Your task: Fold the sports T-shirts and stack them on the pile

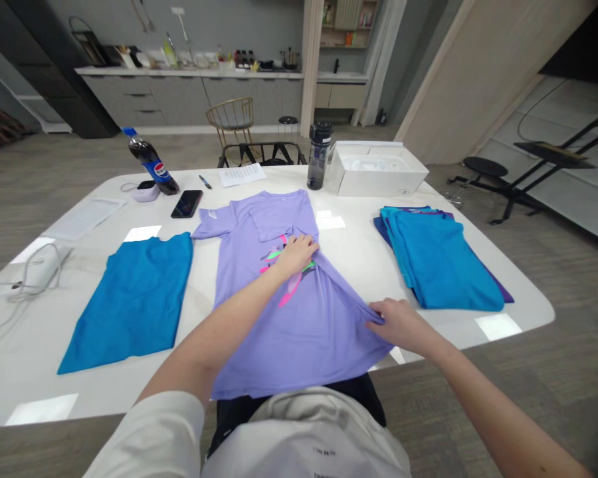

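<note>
A lavender T-shirt [259, 332] with a pink, green and black print lies spread on the table, its collar at the far end. One sleeve extends left, while the other is folded inward across the chest. My left hand [298, 255] reaches over the print, its fingers curled on the fabric near the shirt's right side. Lower down, my right hand [401, 323] pinches the right side edge and pulls it outward, so creases run between both hands. The shirt's bottom hem hangs at the table's near edge, by my lap.
A folded blue garment [134, 299] lies left, and a stack of folded blue and purple clothes [438, 255] right. Behind are a cola bottle [152, 162], phone [187, 204], dark water bottle [319, 156] and white box [379, 176]. A power strip [42, 269] with cables sits far left.
</note>
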A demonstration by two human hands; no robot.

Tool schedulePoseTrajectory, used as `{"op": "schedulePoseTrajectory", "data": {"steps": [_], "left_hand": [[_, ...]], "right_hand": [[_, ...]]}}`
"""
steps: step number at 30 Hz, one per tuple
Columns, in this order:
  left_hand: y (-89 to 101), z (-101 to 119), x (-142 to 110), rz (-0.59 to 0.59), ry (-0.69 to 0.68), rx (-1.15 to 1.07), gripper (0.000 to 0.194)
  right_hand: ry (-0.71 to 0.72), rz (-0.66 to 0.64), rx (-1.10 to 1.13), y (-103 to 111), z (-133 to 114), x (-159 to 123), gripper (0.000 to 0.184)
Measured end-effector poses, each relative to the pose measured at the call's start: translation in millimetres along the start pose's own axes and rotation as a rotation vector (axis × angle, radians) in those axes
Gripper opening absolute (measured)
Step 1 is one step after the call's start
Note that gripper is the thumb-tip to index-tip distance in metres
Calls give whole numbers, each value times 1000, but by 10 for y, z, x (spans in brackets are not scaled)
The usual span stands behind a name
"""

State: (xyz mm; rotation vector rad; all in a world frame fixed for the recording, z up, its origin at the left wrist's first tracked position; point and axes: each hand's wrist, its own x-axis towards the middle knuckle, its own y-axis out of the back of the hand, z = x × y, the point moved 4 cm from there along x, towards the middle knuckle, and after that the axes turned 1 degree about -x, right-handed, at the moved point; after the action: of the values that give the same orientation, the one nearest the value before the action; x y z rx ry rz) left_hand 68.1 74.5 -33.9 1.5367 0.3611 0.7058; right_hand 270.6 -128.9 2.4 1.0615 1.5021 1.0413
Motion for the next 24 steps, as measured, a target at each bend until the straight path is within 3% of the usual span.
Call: {"op": "schedulePoseTrajectory", "data": {"steps": [3,6,9,12,15,18,21,24], "left_hand": [[52,131,-98,7,38,-7,34],[126,285,-253,23,55,-40,34],[223,483,-453,55,-3,-64,36],[347,613,-702,111,-40,-63,32],[470,612,-1049,156,32,-39,33],[518,655,-1499,132,84,-7,34],[472,905,-1926,26,-38,-34,40],[423,1196,-2208,-53,-185,-83,51]], "right_hand": [[6,124,180,168,-171,-197,7],[-19,260,355,306,-355,-372,11],[-35,376,358,383,-543,-530,18],[75,491,250,373,-809,-669,21],[319,486,156,196,-1153,-767,15],[494,351,71,-111,-1402,-813,12],[498,275,42,-390,-1411,-813,35],[447,280,44,-587,-1248,-798,52]]}}
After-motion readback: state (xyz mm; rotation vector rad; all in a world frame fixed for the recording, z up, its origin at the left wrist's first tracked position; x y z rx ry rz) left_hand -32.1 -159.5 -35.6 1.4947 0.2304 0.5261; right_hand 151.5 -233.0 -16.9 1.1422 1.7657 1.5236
